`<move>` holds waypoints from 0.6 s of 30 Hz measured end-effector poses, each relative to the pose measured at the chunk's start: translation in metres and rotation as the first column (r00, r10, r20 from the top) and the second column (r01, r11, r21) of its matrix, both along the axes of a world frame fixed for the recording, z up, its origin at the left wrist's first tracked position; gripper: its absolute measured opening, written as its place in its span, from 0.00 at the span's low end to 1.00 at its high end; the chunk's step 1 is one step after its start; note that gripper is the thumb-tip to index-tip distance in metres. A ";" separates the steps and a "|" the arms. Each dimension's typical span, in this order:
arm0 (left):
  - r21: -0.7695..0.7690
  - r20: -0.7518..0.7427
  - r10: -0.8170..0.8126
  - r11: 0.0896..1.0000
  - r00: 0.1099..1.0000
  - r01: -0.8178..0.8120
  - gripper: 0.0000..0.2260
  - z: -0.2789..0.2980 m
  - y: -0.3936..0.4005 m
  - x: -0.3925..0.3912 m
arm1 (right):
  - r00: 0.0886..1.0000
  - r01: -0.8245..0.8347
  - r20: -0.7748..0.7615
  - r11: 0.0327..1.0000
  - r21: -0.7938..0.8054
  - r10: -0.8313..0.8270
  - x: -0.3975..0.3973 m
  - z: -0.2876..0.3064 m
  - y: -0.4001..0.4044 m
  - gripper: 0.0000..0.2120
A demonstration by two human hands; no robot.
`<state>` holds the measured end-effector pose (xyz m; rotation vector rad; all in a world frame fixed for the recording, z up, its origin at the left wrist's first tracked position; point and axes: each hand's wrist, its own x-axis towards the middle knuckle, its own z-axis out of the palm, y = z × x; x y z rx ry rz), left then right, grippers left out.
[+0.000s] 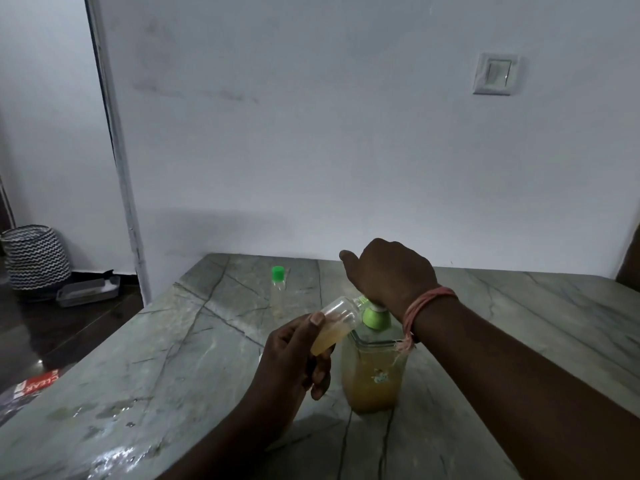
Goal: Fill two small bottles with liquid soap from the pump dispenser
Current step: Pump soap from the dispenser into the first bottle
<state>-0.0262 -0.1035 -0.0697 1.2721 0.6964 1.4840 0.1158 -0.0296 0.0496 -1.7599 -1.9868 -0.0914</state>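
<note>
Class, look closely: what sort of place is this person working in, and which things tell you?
Probably a room in a home: a marble-patterned table against a plain wall with a light switch, and a zigzag-patterned basket on the dark floor.

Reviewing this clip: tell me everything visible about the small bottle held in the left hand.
The small bottle is clear plastic, uncapped and tilted, with its mouth up against the green nozzle of the pump dispenser. Amber liquid soap pools in its lower part; the upper part looks empty. The left hand grips its lower end, thumb on top, holding it off the marble table. The right hand rests on the pump head.
</note>
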 end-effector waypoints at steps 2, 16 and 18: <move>-0.001 -0.011 -0.005 1.000 1.000 0.005 0.21 0.002 -0.002 0.001 | 0.999 -0.008 0.050 1.000 -0.001 0.008 0.001 0.004 -0.001 0.22; -0.016 -0.008 -0.019 1.000 1.000 0.019 0.18 0.004 -0.005 0.001 | 0.993 -0.039 0.106 0.991 -0.129 0.053 0.002 0.010 0.004 0.20; -0.011 0.001 -0.033 0.999 0.999 0.033 0.18 0.004 -0.005 0.001 | 0.986 -0.044 0.154 0.996 -0.081 0.056 0.000 0.014 0.004 0.21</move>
